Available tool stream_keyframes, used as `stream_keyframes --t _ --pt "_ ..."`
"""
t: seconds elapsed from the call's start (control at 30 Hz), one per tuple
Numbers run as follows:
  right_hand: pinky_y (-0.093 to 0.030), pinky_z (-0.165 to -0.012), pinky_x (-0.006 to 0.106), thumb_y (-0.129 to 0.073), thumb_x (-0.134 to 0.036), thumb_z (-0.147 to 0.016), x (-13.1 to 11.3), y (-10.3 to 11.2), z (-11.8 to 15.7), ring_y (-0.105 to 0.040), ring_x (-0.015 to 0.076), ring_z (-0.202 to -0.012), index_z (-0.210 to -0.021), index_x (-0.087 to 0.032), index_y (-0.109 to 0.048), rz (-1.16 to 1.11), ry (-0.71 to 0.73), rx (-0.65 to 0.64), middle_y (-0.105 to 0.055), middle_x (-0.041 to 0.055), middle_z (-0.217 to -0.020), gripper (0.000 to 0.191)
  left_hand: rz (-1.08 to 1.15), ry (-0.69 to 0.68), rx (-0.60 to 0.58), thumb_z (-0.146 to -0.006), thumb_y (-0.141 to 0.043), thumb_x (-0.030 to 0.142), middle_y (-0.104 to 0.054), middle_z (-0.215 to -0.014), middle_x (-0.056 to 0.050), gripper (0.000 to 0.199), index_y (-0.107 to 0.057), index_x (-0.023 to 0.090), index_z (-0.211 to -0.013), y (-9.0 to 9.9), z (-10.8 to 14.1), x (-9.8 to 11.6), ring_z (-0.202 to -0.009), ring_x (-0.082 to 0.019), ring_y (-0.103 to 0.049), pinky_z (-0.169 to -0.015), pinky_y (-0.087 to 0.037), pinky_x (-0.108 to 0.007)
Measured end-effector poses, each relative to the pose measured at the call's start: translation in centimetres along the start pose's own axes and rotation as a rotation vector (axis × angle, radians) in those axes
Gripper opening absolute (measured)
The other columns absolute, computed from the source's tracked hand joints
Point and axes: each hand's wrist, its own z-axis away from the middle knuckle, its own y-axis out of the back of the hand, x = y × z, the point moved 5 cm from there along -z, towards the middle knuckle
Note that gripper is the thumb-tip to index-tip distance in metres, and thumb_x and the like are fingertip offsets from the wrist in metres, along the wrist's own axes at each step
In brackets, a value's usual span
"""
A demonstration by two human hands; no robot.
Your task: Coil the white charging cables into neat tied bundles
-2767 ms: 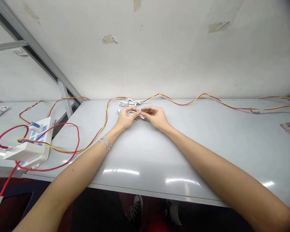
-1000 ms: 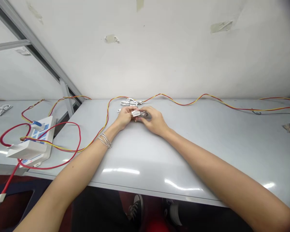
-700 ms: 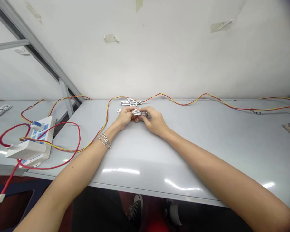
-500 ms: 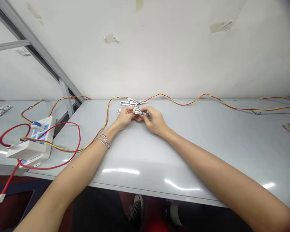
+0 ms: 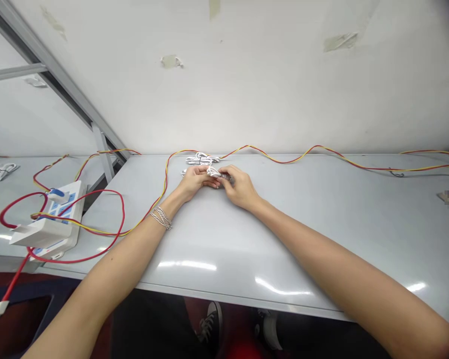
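Bundle and fingers have shifted since the earliest frame: the white cable bundle (image 5: 212,172), then mostly hidden, now shows between both hands, its loops tipped up. Whitish wall (image 5: 265,89) fills the far side, with tape patches. Grey worktop (image 5: 284,224) runs left to right below it. Power strip (image 5: 75,227) at left, adapter (image 5: 41,233) plugged in at its near end, red cable (image 5: 123,214) looping right. Red-yellow wire (image 5: 314,146) wanders along the far edge of the worktop. Left hand (image 5: 193,182) is nearly closed, thumb and fingers on the loop end of the bundle; right hand (image 5: 239,185) is curled, gripping its darker end. Bundle sits mid-worktop toward the far edge; can't tell if it touches the surface. Another tied bundle (image 5: 200,158) lies just beyond; a third (image 5: 183,172) is mostly hidden by the left hand. Silver bracelet (image 5: 161,218) on left wrist.
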Motion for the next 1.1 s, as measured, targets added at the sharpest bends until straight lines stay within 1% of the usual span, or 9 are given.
stream_keyframes --t 0.2,0.37,0.47,0.57,0.63,0.73,0.87,1.0,1.1 --pt "-0.054 -0.086 0.035 -0.056 -0.018 -0.088 0.2 0.0 0.1 -0.068 0.0208 -0.094 -0.101 -0.021 -0.073 -0.005 -0.054 0.034 -0.074 0.0060 -0.103 0.021 -0.007 -0.051 0.111 -0.055 -0.090 0.030 -0.073 -0.073 -0.006 0.038 -0.071 0.009 -0.080 0.3 0.0 -0.2 -0.065 -0.016 -0.069 -0.068 -0.059 -0.030" --pt "-0.053 -0.092 0.035 -0.052 -0.019 -0.092 0.5 -0.3 0.2 -0.068 0.0209 -0.100 -0.109 -0.023 -0.074 0.023 -0.061 0.005 -0.073 0.0064 -0.111 0.028 -0.009 -0.093 0.112 -0.058 -0.090 0.035 -0.074 -0.073 -0.007 0.040 -0.071 0.008 -0.082 0.1 0.1 0.0 -0.064 -0.015 -0.069 -0.068 -0.059 -0.030" --pt "-0.054 -0.090 0.035 -0.050 -0.019 -0.093 0.6 -0.4 0.1 -0.068 0.0211 -0.098 -0.111 -0.021 -0.074 0.028 -0.061 -0.014 -0.073 0.0078 -0.110 0.030 -0.028 -0.130 0.118 -0.059 -0.089 0.032 -0.073 -0.072 -0.006 0.037 -0.071 0.009 -0.081 0.1 0.2 0.1 -0.063 -0.014 -0.068 -0.067 -0.058 -0.028" --pt "-0.054 -0.088 0.035 -0.050 -0.020 -0.093 0.7 -0.4 0.1 -0.068 0.0211 -0.094 -0.108 -0.020 -0.074 0.018 -0.076 -0.017 -0.073 0.0079 -0.106 0.028 -0.050 -0.153 0.121 -0.060 -0.088 0.031 -0.073 -0.071 -0.005 0.034 -0.071 0.009 -0.080 0.0 0.3 0.3 -0.062 -0.014 -0.067 -0.067 -0.058 -0.028" --pt "-0.054 -0.085 0.035 -0.052 -0.020 -0.091 0.9 -0.4 0.1 -0.068 0.0211 -0.091 -0.105 -0.020 -0.074 0.003 -0.109 -0.003 -0.074 0.0071 -0.102 0.026 -0.051 -0.146 0.116 -0.062 -0.086 0.030 -0.073 -0.072 -0.005 0.033 -0.071 0.009 -0.082 -0.1 0.4 0.4 -0.064 -0.014 -0.068 -0.067 -0.058 -0.028" --pt "-0.055 -0.083 0.036 -0.053 -0.019 -0.089 1.0 -0.2 0.1 -0.068 0.0213 -0.087 -0.105 -0.019 -0.072 -0.022 -0.147 0.025 -0.074 0.0067 -0.099 0.024 -0.063 -0.076 0.120 -0.061 -0.086 0.029 -0.074 -0.074 -0.007 0.034 -0.070 0.009 -0.083 -0.1 0.4 0.2 -0.066 -0.017 -0.070 -0.063 -0.057 -0.027" --pt "-0.054 -0.084 0.036 -0.053 -0.015 -0.087 0.6 0.0 0.1 -0.067 0.0217 -0.090 -0.104 -0.017 -0.070 -0.010 -0.106 0.046 -0.073 0.0082 -0.100 0.024 -0.088 0.001 0.117 -0.065 -0.084 0.035 -0.073 -0.073 -0.010 0.035 -0.070 0.007 -0.080 0.1 0.3 -0.2 -0.062 -0.018 -0.070 -0.058 -0.055 -0.027" --pt "-0.053 -0.090 0.035 -0.052 -0.016 -0.088 0.4 0.0 0.0 -0.066 0.0212 -0.097 -0.103 -0.020 -0.071 -0.033 -0.063 0.020 -0.072 0.0072 -0.105 0.024 -0.084 -0.006 0.114 -0.066 -0.084 0.038 -0.074 -0.077 -0.010 0.036 -0.071 0.008 -0.080 0.4 0.1 -0.4 -0.064 -0.017 -0.070 -0.058 -0.055 -0.025" --pt "-0.053 -0.090 0.037 -0.051 -0.016 -0.088 0.4 0.0 0.0 -0.066 0.0219 -0.097 -0.100 -0.020 -0.072 -0.004 -0.050 0.022 -0.072 0.0074 -0.104 0.024 -0.086 -0.034 0.113 -0.064 -0.086 0.040 -0.072 -0.074 -0.008 0.039 -0.070 0.008 -0.081 0.3 0.0 -0.4 -0.061 -0.015 -0.068 -0.058 -0.055 -0.025"
